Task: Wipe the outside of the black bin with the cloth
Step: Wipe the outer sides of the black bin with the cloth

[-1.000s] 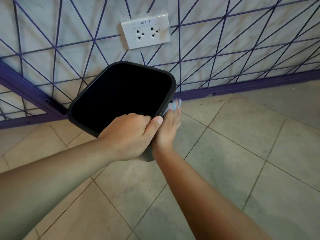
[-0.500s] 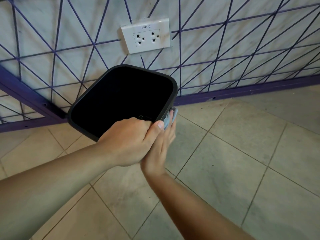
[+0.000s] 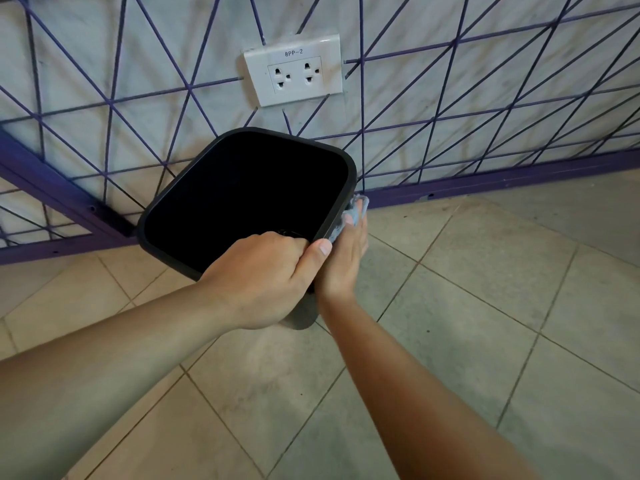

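Sliding back up the black bin [image 3: 242,188], the right hand [image 3: 346,258] presses the cloth [image 3: 353,211] flat-fingered against the bin's right outer wall, just under the rim, so that side is likely mid-wipe. On the bin's near rim, the left hand [image 3: 263,275] grips, tilting it above the floor [image 3: 485,323].

A pale marbled wall [image 3: 450,109] fills the space above and beyond the grip, crossed by thin purple lines that form triangles. A white double power socket [image 3: 293,71] labelled BPP-2 is mounted on the wall directly above the grip, and a purple skirting band [image 3: 502,180] runs along the wall's base level with it. Beige square floor tiles [image 3: 485,323] with dark grout lines spread below and to the right of the grip.
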`<state>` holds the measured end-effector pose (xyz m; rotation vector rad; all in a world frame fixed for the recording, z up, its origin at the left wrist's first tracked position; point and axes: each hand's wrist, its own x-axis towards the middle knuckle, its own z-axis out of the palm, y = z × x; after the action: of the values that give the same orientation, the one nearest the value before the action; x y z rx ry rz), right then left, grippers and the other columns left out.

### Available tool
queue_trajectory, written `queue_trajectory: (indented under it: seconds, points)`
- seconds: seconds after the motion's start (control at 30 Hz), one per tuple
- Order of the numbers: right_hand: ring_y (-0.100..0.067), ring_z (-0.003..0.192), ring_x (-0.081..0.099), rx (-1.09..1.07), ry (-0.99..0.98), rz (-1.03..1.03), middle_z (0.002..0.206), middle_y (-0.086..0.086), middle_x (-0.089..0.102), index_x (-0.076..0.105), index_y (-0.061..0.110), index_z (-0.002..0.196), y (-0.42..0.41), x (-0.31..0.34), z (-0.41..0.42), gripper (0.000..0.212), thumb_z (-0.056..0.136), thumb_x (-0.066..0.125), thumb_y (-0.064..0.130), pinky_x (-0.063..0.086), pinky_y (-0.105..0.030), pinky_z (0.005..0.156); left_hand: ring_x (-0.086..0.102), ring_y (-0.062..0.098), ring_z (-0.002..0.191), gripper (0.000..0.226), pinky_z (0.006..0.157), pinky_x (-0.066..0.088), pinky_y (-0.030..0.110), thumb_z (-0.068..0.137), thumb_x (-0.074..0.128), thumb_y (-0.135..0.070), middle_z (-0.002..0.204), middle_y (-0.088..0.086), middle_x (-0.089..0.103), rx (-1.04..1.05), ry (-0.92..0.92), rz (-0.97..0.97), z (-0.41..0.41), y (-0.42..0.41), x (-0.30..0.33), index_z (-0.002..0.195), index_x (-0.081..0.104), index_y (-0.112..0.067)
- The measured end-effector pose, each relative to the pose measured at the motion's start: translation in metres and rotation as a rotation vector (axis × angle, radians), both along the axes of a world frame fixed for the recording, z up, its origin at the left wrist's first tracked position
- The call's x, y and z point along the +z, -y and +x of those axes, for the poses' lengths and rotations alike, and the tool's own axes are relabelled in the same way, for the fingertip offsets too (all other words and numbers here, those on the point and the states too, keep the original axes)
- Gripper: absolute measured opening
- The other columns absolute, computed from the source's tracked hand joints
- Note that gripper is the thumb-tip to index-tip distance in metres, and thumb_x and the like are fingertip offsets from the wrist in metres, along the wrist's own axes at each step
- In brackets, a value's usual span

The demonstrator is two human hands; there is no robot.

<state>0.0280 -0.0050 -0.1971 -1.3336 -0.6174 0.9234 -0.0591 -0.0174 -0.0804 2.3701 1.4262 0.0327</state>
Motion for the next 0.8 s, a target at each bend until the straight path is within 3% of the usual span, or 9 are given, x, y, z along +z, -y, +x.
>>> queue_trajectory:
  seconds: [0.07, 0.17, 0.27, 0.33, 0.4, 0.5, 0.6, 0.7, 0.8]
  points:
    - [0.020, 0.161, 0.004, 0.002, -0.006, -0.003, 0.188, 0.013, 0.013, 0.027, 0.020, 0.178, 0.001, 0.008, 0.001, 0.057, 0.124, 0.027, 0.036, -0.002, 0.015, 0.106, 0.070, 0.014, 0.082, 0.069, 0.080, 0.055, 0.040, 0.097, 0.011, -0.061, 0.083, -0.004, 0.073, -0.010, 0.001, -0.003, -0.001, 0.001, 0.000, 0.098, 0.070, -0.026]
    - [0.032, 0.156, -0.008, 0.003, 0.231, 0.099, 0.186, 0.011, 0.003, 0.019, 0.012, 0.179, 0.028, 0.002, -0.025, 0.060, 0.121, 0.024, 0.026, -0.006, 0.003, 0.122, 0.072, 0.010, 0.088, 0.072, 0.083, 0.057, 0.039, 0.094, 0.010, -0.065, 0.092, -0.006, 0.076, -0.033, 0.041, -0.027, -0.004, -0.001, -0.003, 0.114, 0.069, -0.030]
    - [0.024, 0.162, -0.010, 0.000, 0.277, 0.150, 0.184, 0.011, 0.001, 0.018, 0.010, 0.179, 0.024, -0.007, -0.023, 0.066, 0.119, 0.020, 0.038, -0.008, -0.004, 0.128, 0.072, 0.010, 0.087, 0.071, 0.082, 0.057, 0.038, 0.094, 0.011, -0.065, 0.091, -0.006, 0.076, -0.037, 0.049, -0.014, -0.004, -0.003, -0.005, 0.110, 0.070, -0.029]
    - [0.011, 0.169, -0.004, 0.006, 0.187, 0.106, 0.185, 0.013, 0.008, 0.020, 0.014, 0.179, 0.002, 0.000, -0.001, 0.079, 0.111, 0.019, 0.055, -0.005, 0.002, 0.123, 0.070, 0.016, 0.084, 0.066, 0.079, 0.054, 0.038, 0.097, 0.013, -0.061, 0.084, -0.004, 0.072, -0.021, 0.020, 0.014, -0.001, -0.003, -0.003, 0.094, 0.068, -0.026]
    - [0.000, 0.173, 0.000, 0.021, 0.128, 0.074, 0.187, 0.011, 0.013, 0.023, 0.019, 0.179, -0.012, 0.002, 0.013, 0.079, 0.109, 0.020, 0.055, -0.001, 0.007, 0.120, 0.068, 0.017, 0.081, 0.063, 0.077, 0.053, 0.040, 0.097, 0.013, -0.060, 0.079, -0.004, 0.069, -0.013, 0.004, 0.018, -0.001, -0.003, -0.002, 0.086, 0.065, -0.025]
    - [0.023, 0.162, -0.001, 0.008, 0.180, 0.147, 0.183, 0.020, 0.007, 0.021, 0.025, 0.177, 0.012, 0.004, -0.007, 0.074, 0.110, 0.019, 0.056, -0.001, 0.002, 0.124, 0.071, 0.014, 0.094, 0.073, 0.086, 0.056, 0.041, 0.093, 0.011, -0.066, 0.098, -0.004, 0.076, -0.039, 0.036, -0.010, -0.003, -0.004, -0.004, 0.113, 0.068, -0.027]
    - [0.024, 0.162, -0.010, 0.009, 0.262, 0.197, 0.185, 0.011, 0.000, 0.016, 0.017, 0.178, 0.033, -0.006, -0.029, 0.067, 0.115, 0.016, 0.042, -0.006, -0.004, 0.128, 0.072, 0.008, 0.093, 0.071, 0.085, 0.058, 0.038, 0.095, 0.012, -0.066, 0.098, -0.006, 0.077, -0.050, 0.071, -0.023, -0.004, -0.006, -0.005, 0.119, 0.068, -0.029]
    - [0.007, 0.170, -0.006, 0.031, 0.184, 0.081, 0.189, 0.005, 0.007, 0.019, 0.014, 0.179, 0.000, -0.002, -0.007, 0.080, 0.111, 0.017, 0.056, -0.008, 0.003, 0.121, 0.071, 0.014, 0.085, 0.072, 0.080, 0.057, 0.041, 0.091, 0.013, -0.067, 0.086, -0.005, 0.074, -0.001, 0.050, 0.005, -0.001, -0.009, -0.003, 0.100, 0.071, -0.024]
    - [-0.006, 0.175, 0.001, 0.045, 0.022, -0.010, 0.189, 0.007, 0.015, 0.025, 0.019, 0.179, -0.020, 0.001, 0.012, 0.064, 0.121, 0.025, 0.044, -0.003, 0.005, 0.119, 0.066, 0.020, 0.075, 0.061, 0.075, 0.054, 0.045, 0.095, 0.020, -0.059, 0.073, -0.002, 0.067, 0.005, -0.005, 0.020, 0.002, -0.008, 0.002, 0.078, 0.064, -0.020]
